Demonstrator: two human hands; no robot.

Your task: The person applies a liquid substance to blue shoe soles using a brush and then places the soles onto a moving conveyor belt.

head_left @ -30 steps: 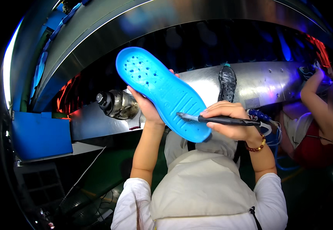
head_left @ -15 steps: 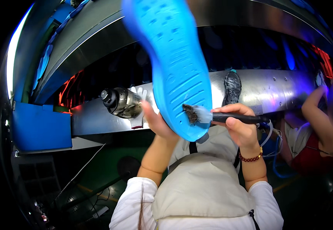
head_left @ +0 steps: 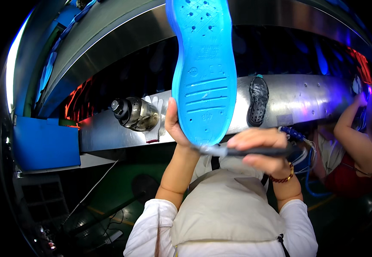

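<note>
Two bare hands are meeting at the near end of a blue sole. The sole is hanging in the air over the near edge of the desk, its long axis running almost upright and its far end passing out of view at the top. The ribbed and perforated face is turning toward the viewer: holes are dotting the far part, and slanting ribs are crossing the near part.

The left hand is holding the sole at its lower left edge. Its grip is closing on the rim, the thumb side showing along the edge; the sole is hiding the other fingers. The right hand is holding a brush, its grip closing on the dark handle between thumb and fingers. The brush head is blurring at the sole's lower rim; whether the bristles are touching cannot be told. A bracelet is circling the right wrist.

On the desk, left of the sole, a bottle is partly overlapping a white glove. To the right, a black sole is lying lengthwise. A blue box is standing at far left; a co-worker's arm is reaching toward the desk at far right.
</note>
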